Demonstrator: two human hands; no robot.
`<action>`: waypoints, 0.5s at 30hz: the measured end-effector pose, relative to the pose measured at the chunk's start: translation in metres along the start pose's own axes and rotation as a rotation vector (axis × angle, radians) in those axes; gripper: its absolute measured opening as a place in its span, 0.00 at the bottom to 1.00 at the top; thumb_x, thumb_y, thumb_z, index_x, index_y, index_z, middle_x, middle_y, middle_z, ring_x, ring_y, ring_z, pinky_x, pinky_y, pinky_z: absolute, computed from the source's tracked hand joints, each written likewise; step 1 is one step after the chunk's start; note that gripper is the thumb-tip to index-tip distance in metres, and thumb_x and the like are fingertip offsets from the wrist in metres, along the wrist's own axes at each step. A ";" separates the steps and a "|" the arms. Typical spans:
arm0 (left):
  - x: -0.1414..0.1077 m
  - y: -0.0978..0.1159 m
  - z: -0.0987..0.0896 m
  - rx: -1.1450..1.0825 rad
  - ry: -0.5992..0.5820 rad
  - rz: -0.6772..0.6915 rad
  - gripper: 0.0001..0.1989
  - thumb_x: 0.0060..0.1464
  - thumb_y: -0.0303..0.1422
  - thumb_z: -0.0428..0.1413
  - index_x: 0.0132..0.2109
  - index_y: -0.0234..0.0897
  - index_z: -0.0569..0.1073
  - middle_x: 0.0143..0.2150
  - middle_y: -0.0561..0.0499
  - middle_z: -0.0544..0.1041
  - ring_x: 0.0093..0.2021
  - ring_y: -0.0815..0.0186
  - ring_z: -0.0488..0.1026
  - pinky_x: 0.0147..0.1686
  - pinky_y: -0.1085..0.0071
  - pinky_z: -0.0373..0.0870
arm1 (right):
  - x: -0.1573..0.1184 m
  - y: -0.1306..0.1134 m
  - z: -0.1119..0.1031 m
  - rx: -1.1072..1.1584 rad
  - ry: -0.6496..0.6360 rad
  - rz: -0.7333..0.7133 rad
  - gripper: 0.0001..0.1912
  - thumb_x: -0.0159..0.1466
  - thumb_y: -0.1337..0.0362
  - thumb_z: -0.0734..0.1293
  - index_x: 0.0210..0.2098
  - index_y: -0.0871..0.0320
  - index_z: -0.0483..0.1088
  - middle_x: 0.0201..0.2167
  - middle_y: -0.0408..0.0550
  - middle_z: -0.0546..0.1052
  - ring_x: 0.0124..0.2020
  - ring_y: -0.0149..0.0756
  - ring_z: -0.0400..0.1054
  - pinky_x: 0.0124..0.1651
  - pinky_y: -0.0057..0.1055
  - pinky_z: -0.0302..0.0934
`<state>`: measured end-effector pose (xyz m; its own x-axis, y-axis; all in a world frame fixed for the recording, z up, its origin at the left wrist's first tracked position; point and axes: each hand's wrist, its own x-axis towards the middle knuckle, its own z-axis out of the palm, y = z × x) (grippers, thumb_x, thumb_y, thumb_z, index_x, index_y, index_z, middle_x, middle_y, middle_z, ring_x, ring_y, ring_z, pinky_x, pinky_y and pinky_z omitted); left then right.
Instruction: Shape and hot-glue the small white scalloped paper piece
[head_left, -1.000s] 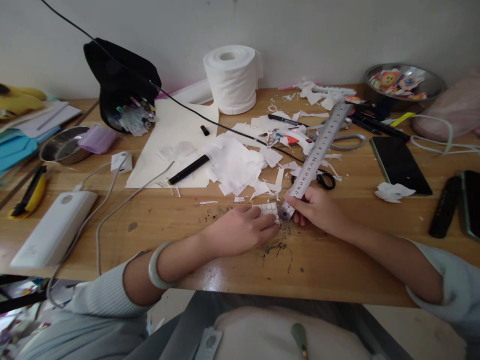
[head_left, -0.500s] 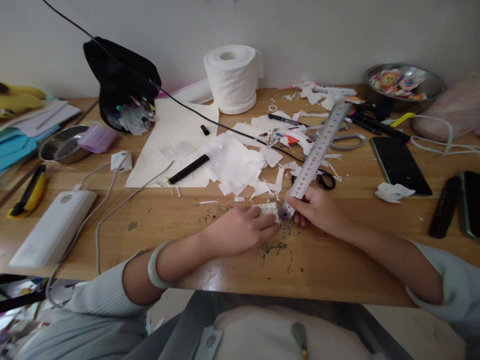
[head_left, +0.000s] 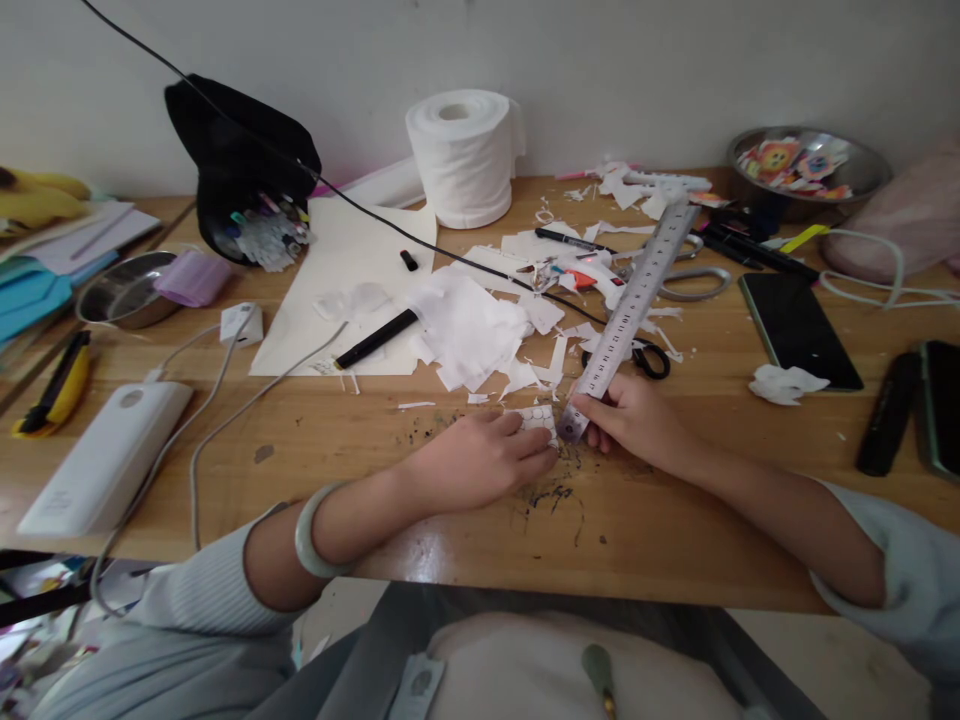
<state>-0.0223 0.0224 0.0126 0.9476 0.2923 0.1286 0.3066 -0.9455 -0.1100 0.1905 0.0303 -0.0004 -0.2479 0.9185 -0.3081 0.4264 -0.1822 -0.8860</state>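
Note:
A steel ruler (head_left: pixel 632 300) slants up and away over the table, its near end pinched between the thumb and fingers of my right hand (head_left: pixel 637 420). My left hand (head_left: pixel 480 455) is closed over a small white sheet marked with rows of circles (head_left: pixel 541 413), its fingers covering most of it. The near end of the ruler is right beside the sheet's right edge; whether they touch I cannot tell. Beneath the ruler lie scissors (head_left: pixel 651 360) with black handles, partly hidden. Torn white paper scraps (head_left: pixel 472 325) spread out beyond both hands.
A toilet paper roll (head_left: pixel 461 160) stands near the wall. At the left are a white power bank (head_left: pixel 109 455), cables and a yellow cutter (head_left: pixel 56 390). A phone (head_left: pixel 801 330) and a metal bowl of cutouts (head_left: pixel 810 195) sit at the right. A black cable crosses above the scraps.

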 end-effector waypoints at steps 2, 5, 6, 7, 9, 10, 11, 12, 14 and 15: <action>0.000 0.000 0.000 0.001 -0.003 0.000 0.07 0.60 0.29 0.48 0.44 0.37 0.70 0.39 0.49 0.74 0.33 0.66 0.68 0.28 0.71 0.64 | 0.000 0.000 0.000 0.005 0.001 0.011 0.11 0.60 0.59 0.61 0.26 0.59 0.62 0.14 0.40 0.69 0.13 0.25 0.63 0.16 0.21 0.56; 0.000 0.000 0.001 -0.004 0.001 -0.001 0.08 0.60 0.28 0.48 0.44 0.37 0.69 0.39 0.49 0.74 0.33 0.66 0.68 0.28 0.71 0.64 | -0.001 0.000 0.000 0.003 0.006 0.018 0.10 0.60 0.60 0.61 0.27 0.59 0.62 0.14 0.40 0.69 0.13 0.24 0.62 0.16 0.21 0.56; -0.001 0.000 0.001 -0.007 0.005 -0.001 0.08 0.60 0.28 0.48 0.45 0.37 0.69 0.39 0.50 0.74 0.33 0.66 0.68 0.28 0.71 0.64 | -0.001 0.000 0.000 0.005 0.006 0.019 0.10 0.60 0.59 0.61 0.27 0.59 0.62 0.14 0.39 0.69 0.13 0.24 0.62 0.16 0.21 0.56; -0.001 0.000 0.001 -0.010 0.009 -0.001 0.08 0.60 0.29 0.48 0.45 0.37 0.69 0.39 0.50 0.74 0.33 0.66 0.68 0.28 0.71 0.64 | 0.000 0.000 0.000 0.007 0.006 0.018 0.10 0.60 0.59 0.61 0.28 0.60 0.63 0.14 0.39 0.69 0.13 0.24 0.62 0.16 0.21 0.56; -0.001 0.000 0.001 -0.014 0.007 -0.001 0.07 0.60 0.28 0.49 0.44 0.37 0.69 0.39 0.50 0.74 0.33 0.66 0.68 0.28 0.71 0.64 | 0.000 0.000 0.000 0.009 0.000 0.011 0.10 0.60 0.59 0.61 0.29 0.60 0.63 0.14 0.40 0.69 0.14 0.25 0.63 0.16 0.21 0.56; -0.001 -0.001 0.001 -0.016 0.005 0.002 0.07 0.59 0.28 0.49 0.45 0.37 0.69 0.39 0.50 0.74 0.33 0.66 0.68 0.28 0.71 0.64 | 0.000 0.000 0.000 0.009 -0.004 0.007 0.10 0.60 0.59 0.61 0.29 0.60 0.63 0.14 0.40 0.69 0.14 0.25 0.63 0.16 0.21 0.57; -0.001 -0.001 0.001 -0.017 0.000 0.004 0.08 0.59 0.28 0.49 0.45 0.37 0.69 0.39 0.50 0.74 0.33 0.66 0.69 0.28 0.71 0.64 | 0.000 0.000 0.000 0.010 -0.006 0.002 0.10 0.60 0.59 0.61 0.29 0.60 0.64 0.14 0.40 0.69 0.14 0.25 0.63 0.16 0.22 0.57; 0.000 -0.001 0.001 -0.018 -0.007 0.005 0.08 0.59 0.28 0.49 0.45 0.37 0.69 0.39 0.50 0.74 0.33 0.66 0.69 0.28 0.70 0.65 | 0.000 0.000 0.000 0.011 -0.007 -0.003 0.10 0.60 0.58 0.61 0.29 0.60 0.64 0.14 0.40 0.69 0.14 0.25 0.63 0.16 0.22 0.57; 0.000 -0.001 0.000 -0.016 -0.010 0.001 0.08 0.59 0.28 0.49 0.45 0.37 0.69 0.39 0.50 0.74 0.33 0.66 0.69 0.28 0.70 0.65 | 0.000 0.000 0.000 0.011 -0.006 -0.005 0.11 0.60 0.58 0.61 0.28 0.60 0.63 0.14 0.40 0.68 0.14 0.25 0.63 0.16 0.22 0.57; 0.000 -0.001 0.000 -0.012 -0.007 -0.001 0.08 0.60 0.28 0.49 0.45 0.37 0.69 0.39 0.50 0.74 0.33 0.66 0.69 0.28 0.70 0.65 | 0.000 0.000 0.000 0.010 -0.006 -0.003 0.11 0.61 0.58 0.61 0.28 0.60 0.63 0.14 0.40 0.69 0.14 0.25 0.63 0.16 0.22 0.57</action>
<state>-0.0225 0.0233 0.0123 0.9480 0.2943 0.1215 0.3065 -0.9469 -0.0975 0.1900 0.0305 -0.0009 -0.2543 0.9168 -0.3080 0.4167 -0.1835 -0.8903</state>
